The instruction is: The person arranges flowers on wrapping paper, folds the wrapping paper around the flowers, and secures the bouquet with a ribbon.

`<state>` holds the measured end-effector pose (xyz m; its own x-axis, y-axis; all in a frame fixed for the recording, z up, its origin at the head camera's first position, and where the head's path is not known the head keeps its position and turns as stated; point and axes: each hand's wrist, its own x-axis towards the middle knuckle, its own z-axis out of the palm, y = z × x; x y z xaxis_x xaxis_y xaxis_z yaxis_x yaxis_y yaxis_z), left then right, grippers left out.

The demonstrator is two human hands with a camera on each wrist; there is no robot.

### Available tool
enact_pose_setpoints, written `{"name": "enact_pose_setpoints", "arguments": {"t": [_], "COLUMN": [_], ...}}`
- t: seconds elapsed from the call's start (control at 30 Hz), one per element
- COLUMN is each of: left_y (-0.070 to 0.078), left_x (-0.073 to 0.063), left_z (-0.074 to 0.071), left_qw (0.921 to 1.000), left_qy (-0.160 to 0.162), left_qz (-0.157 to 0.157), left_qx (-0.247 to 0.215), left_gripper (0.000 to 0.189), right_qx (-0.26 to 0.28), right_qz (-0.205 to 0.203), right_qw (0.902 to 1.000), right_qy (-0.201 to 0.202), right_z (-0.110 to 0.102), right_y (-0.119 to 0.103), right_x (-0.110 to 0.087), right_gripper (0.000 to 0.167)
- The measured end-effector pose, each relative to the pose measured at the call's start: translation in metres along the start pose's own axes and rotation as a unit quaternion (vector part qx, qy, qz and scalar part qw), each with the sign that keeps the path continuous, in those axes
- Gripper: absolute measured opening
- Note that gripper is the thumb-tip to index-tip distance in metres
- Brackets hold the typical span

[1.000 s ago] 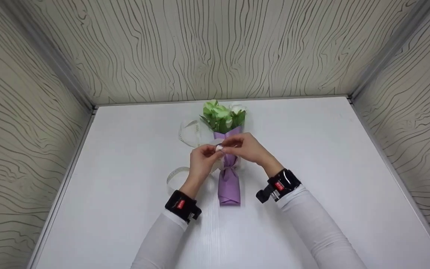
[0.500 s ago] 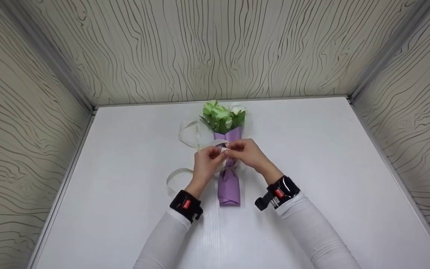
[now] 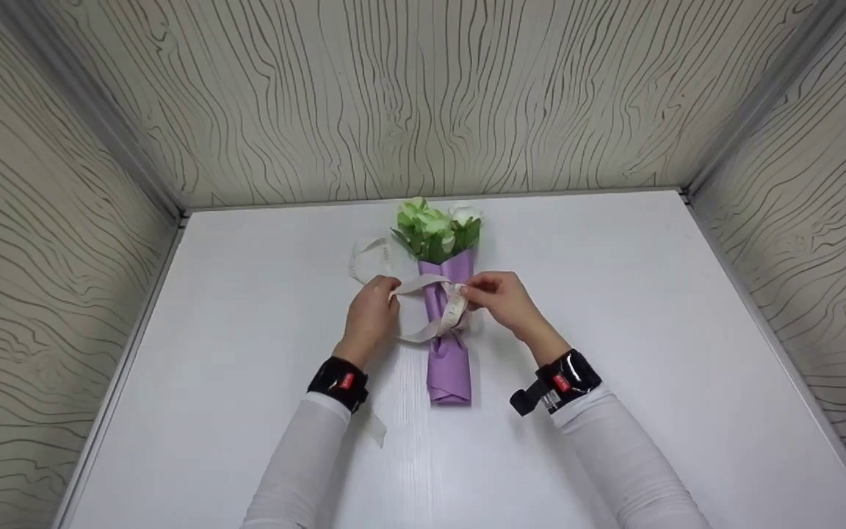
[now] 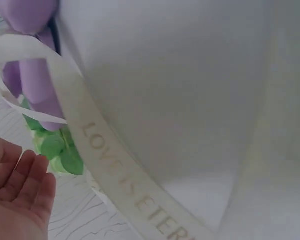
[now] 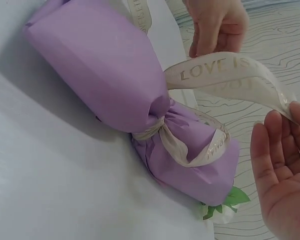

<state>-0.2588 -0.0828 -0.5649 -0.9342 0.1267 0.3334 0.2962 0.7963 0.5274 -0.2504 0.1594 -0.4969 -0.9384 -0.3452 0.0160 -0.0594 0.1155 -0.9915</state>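
Note:
A bouquet with green and white flowers point(image 3: 423, 220) in purple wrapping paper point(image 3: 449, 371) lies on the table. Cream ribbon point(image 5: 205, 71) with gold lettering is tied round its waist. My right hand point(image 3: 502, 300) pinches part of the ribbon between thumb and fingers, just above the wrapping. My left hand point(image 3: 373, 316) is left of the bouquet, its fingertips beside another stretch of ribbon. In the left wrist view its fingers point(image 4: 37, 187) are loosely bent; the thumb is out of sight, so a grip on the ribbon cannot be confirmed.
Loose ribbon point(image 3: 369, 257) curls on the white table point(image 3: 247, 294) left of the flowers, and a ribbon tail point(image 3: 377, 430) lies near my left wrist. Wood-patterned walls point(image 3: 408, 103) enclose the back and sides.
Both hands were together over the wrapping, working at the ribbon. The left has moved off leftward, the right slightly to the right, and a ribbon loop now shows between them.

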Motion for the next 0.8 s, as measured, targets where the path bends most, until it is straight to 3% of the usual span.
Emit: {"name": "enact_pose_setpoints", "arguments": {"t": [0.1,0.27,0.5,0.6,0.8], "left_y": [-0.013,-0.024,-0.032,-0.036,-0.038], "left_x": [0.002,0.007,0.007,0.005,0.001], "left_z": [0.000,0.001,0.002,0.004,0.007], "left_qw": [0.9971,0.9890,0.9792,0.9771,0.9796], "left_qy": [-0.028,-0.071,-0.127,-0.127,-0.066], "left_qz": [0.022,0.034,-0.034,-0.048,-0.032], "left_qx": [0.068,0.125,0.154,0.164,0.187], "left_gripper": [0.030,0.047,0.053,0.043,0.009], "right_qx": [-0.001,-0.006,-0.012,-0.016,-0.026], "right_qz": [0.000,0.005,0.008,0.005,0.011], "right_qw": [1.0000,0.9998,0.9997,0.9997,0.9993], "right_qy": [0.007,0.018,0.022,0.020,0.025], "right_z": [-0.001,-0.003,-0.004,-0.005,-0.011], "right_y": [0.003,0.004,0.006,0.012,0.037], "right_x": [-0.001,-0.001,0.000,0.003,0.017], "right_gripper": [0.020,0.020,0.019,0.019,0.021]}}
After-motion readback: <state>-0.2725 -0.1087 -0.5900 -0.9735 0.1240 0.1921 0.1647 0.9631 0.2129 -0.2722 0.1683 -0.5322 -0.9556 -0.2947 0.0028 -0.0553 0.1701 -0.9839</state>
